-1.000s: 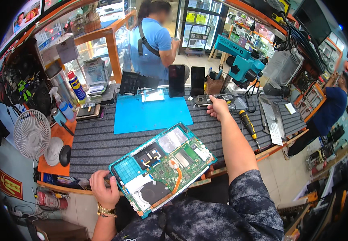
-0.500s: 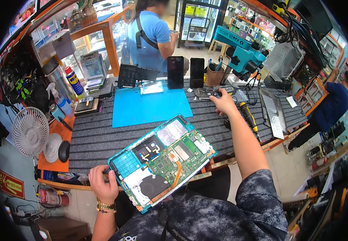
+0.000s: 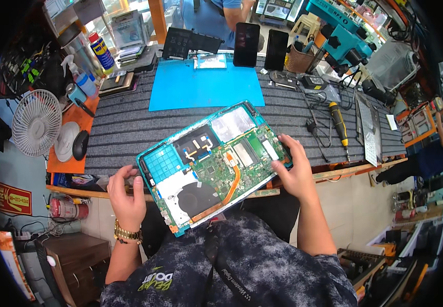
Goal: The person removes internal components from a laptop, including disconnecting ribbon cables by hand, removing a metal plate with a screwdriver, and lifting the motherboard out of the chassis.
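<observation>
— Centre of frame: what's held?
— Opened laptop base [image 3: 212, 159], teal shell, tilted over the bench edge. Left hand [image 3: 127, 195] curled on its lower-left edge; right hand [image 3: 294, 171] clasping the right edge.
— Nearby?
— Blue mat [image 3: 204, 88] above, screwdriver [image 3: 339, 123] at right.

Between both grips: opened laptop base [image 3: 212, 161] in teal plastic, glossy green circuit board, copper-coloured metal pipe, crinkled silver foil patch. Beyond the grips: ribbed, matt grey covering on tabletop [image 3: 124, 128]; smooth blue mat [image 3: 203, 89]. Below left grip: shiny gold-coloured metal bracelet [image 3: 127, 234].
</observation>
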Demonstrator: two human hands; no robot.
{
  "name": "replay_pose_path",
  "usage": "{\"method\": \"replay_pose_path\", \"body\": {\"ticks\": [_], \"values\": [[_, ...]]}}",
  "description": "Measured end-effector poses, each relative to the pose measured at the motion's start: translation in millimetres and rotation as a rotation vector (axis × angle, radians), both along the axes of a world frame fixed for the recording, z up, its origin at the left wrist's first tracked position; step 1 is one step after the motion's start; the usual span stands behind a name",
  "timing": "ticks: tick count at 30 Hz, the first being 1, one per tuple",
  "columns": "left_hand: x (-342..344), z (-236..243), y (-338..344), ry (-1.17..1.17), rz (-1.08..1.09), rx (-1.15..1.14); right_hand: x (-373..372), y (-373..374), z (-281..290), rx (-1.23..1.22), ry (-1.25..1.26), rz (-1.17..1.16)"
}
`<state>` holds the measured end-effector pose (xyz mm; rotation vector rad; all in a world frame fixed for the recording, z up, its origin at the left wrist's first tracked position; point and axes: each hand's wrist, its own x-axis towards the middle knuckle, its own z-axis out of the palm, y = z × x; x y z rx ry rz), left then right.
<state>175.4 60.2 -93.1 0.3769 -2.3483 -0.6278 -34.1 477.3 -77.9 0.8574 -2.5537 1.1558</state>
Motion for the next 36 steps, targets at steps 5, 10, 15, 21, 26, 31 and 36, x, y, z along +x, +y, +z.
{"method": "replay_pose_path", "body": {"ticks": [5,10,15,21,26,31,36], "values": [[8.6,17.5,19.5,-0.162,-0.045,0.136,2.0,7.1,-6.2,0.106,0.080,0.033],[3.9,19.8,35.9,-0.103,-0.108,0.376,2.6,3.2,-7.8,0.061,0.056,-0.001],[-7.8,37.3,31.8,-0.073,-0.116,0.452,2.9,0.3,-11.2,-0.043,-0.024,-0.030],[-29.5,63.2,19.0,-0.048,-0.098,0.339,2.8,4.1,-16.4,-0.073,-0.009,-0.023],[-70.8,64.7,-3.2,-0.126,-0.140,0.301,1.4,7.5,-19.3,-0.107,-0.022,0.007],[-122.1,53.7,-21.8,-0.220,-0.141,0.294,-0.2,10.0,-18.1,-0.087,0.019,0.040],[-150.3,37.7,-30.0,-0.233,-0.152,0.271,0.6,9.7,-13.7,-0.060,0.045,0.059]]}}
